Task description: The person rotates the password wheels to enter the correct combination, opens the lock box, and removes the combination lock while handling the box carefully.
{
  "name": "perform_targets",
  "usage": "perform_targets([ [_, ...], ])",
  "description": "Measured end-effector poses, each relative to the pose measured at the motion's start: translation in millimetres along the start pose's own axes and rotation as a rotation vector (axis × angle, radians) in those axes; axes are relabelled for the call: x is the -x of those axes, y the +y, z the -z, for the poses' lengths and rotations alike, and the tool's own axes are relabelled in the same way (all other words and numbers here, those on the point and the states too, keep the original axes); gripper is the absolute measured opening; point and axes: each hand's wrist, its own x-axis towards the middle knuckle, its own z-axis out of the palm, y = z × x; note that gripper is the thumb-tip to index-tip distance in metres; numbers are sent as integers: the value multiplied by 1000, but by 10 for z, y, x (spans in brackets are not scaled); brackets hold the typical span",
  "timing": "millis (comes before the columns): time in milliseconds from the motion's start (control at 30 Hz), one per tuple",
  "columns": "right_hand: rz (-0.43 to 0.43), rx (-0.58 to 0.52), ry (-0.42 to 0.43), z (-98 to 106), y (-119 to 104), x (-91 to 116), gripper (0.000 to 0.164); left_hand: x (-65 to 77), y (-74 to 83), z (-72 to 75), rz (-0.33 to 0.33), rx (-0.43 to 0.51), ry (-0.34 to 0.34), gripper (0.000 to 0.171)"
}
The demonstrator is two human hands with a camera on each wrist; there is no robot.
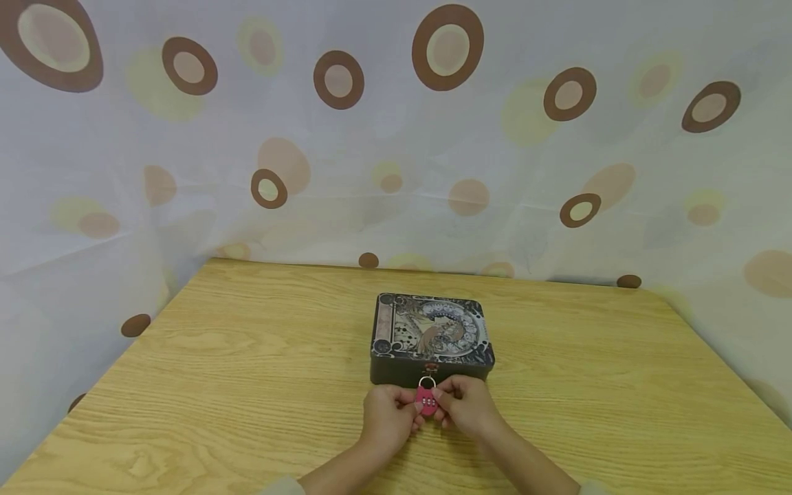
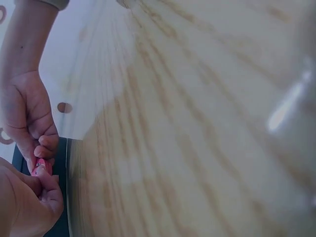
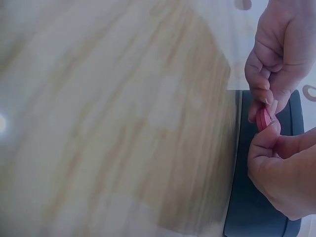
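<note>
A dark tin box (image 1: 431,330) with a decorated lid lies on the wooden table (image 1: 247,357). A pink combination padlock (image 1: 426,400) hangs by its metal shackle from the box's front. My left hand (image 1: 416,405) pinches the padlock from the left and my right hand (image 1: 441,399) pinches it from the right. In the left wrist view the padlock (image 2: 40,165) shows as a pink sliver between my left hand (image 2: 47,180) and my right hand (image 2: 42,145). The right wrist view shows the padlock (image 3: 264,118) edge-on against the box (image 3: 256,207). Its dials are hidden.
A curtain (image 1: 396,137) printed with brown and yellow ovals hangs behind and around the table. The table's wood surface spreads wide to the left and right of the box.
</note>
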Motion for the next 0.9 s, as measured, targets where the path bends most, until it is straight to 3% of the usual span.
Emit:
perform_targets([
  [400,-53,-93,18,-53,-70,45,11,21,10,-23,-44,-83,72,6],
  [900,-131,-187,74,-173,-111,64,15,9,5,-13,-63,-175,102,11],
])
